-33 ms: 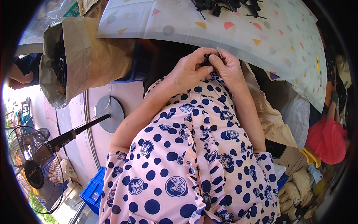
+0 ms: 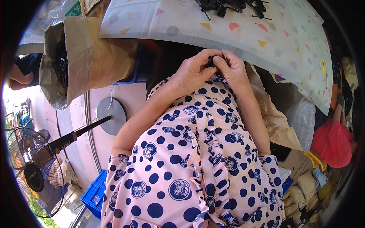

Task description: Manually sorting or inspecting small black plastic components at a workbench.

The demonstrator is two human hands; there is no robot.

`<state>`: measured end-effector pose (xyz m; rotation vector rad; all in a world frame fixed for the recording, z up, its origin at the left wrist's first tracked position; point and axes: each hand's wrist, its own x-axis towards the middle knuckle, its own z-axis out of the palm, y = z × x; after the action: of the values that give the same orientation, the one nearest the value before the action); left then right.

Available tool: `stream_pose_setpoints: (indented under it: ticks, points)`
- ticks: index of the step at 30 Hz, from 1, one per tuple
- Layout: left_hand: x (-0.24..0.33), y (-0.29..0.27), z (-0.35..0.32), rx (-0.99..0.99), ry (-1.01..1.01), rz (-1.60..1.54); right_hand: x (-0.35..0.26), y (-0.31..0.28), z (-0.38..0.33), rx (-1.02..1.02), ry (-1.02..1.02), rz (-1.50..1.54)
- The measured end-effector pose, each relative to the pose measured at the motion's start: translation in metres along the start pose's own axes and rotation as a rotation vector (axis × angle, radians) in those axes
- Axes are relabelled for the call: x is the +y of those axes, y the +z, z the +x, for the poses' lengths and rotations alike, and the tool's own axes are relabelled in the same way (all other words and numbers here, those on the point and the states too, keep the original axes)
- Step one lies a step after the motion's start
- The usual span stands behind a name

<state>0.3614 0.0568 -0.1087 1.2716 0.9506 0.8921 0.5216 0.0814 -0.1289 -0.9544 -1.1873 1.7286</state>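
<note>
Close in front of my body, at the table's near edge, both hands meet with bent fingers. My left hand (image 2: 193, 73) is closed round a small black part (image 2: 211, 60), most of it hidden by the fingers. My right hand (image 2: 235, 71) pinches a thin, flat, blade-like strip (image 2: 224, 55) between thumb and forefinger, its tip sticking up past the knuckles. The right thumb rests right beside the black part. Farther off, a pile of similar-looking black parts (image 2: 222, 7) lies on the patterned tablecloth (image 2: 182, 29).
An open brown sack (image 2: 81, 57) of black pieces leans at the left, against a blue bin (image 2: 137, 62). Torn brown paper (image 2: 272, 117) hangs under the table at right. A standing fan (image 2: 35, 176) and blue crate (image 2: 94, 193) are lower left. Another person's arm (image 2: 21, 76) shows far left.
</note>
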Motion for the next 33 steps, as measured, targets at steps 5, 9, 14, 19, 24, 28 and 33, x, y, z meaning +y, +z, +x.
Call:
stream_pose_setpoints:
  ticks: [5,9,14,19,24,28,33]
  points:
    - [-0.005,-0.003,0.000,0.170,0.130,0.123,-0.023,0.013,-0.014,0.074,0.109,-0.163]
    - [-0.003,-0.005,-0.001,0.183,0.061,0.046,-0.025,0.025,-0.017,0.040,0.149,-0.116]
    - [-0.013,-0.003,0.002,0.219,0.146,0.085,-0.027,0.029,-0.013,0.027,0.173,-0.035]
    - [-0.010,0.001,0.004,0.255,0.146,0.124,-0.025,0.030,-0.011,0.049,0.160,-0.021]
    - [0.003,0.009,0.002,0.339,0.157,0.356,-0.017,0.020,-0.008,0.018,0.220,0.034]
    - [-0.001,0.007,0.004,0.350,0.171,0.448,-0.004,0.013,-0.002,0.013,-0.015,-0.357]
    - [0.000,0.007,0.006,0.243,0.002,0.157,-0.040,-0.035,0.016,-0.101,-0.088,-0.689]
